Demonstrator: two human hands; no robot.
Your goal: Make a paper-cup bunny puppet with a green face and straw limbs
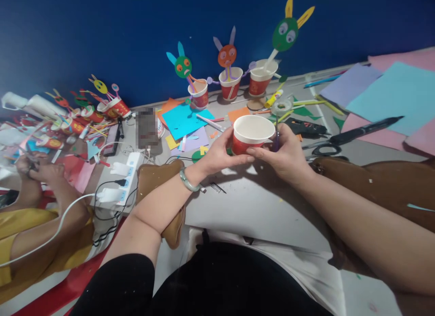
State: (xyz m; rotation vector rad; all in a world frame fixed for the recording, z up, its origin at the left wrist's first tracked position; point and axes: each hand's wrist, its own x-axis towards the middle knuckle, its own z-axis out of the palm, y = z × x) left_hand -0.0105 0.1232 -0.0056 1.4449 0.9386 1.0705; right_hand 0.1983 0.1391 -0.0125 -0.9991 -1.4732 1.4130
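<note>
A red-and-white paper cup [254, 130] is held upright above the table, its open mouth towards me. My left hand [222, 153], a bangle on its wrist, is closed around the cup's left side, thumb across the front. From the right, my right hand [287, 150] grips the same cup with its thumb on the front. A thin dark purple thing [277, 133] shows at the right fingers; I cannot make out what it is. Behind stand three red cups [199, 96] with paper animal heads on stems, one head green [183, 67].
Coloured paper [387, 96], large scissors [326, 149], a glue gun [307, 127] and a tape roll [282, 106] lie right. On the left are a power strip [129, 177] with cables, a phone [111, 140] and a co-worker's hands [44, 171]. A blue wall [136, 35] stands behind.
</note>
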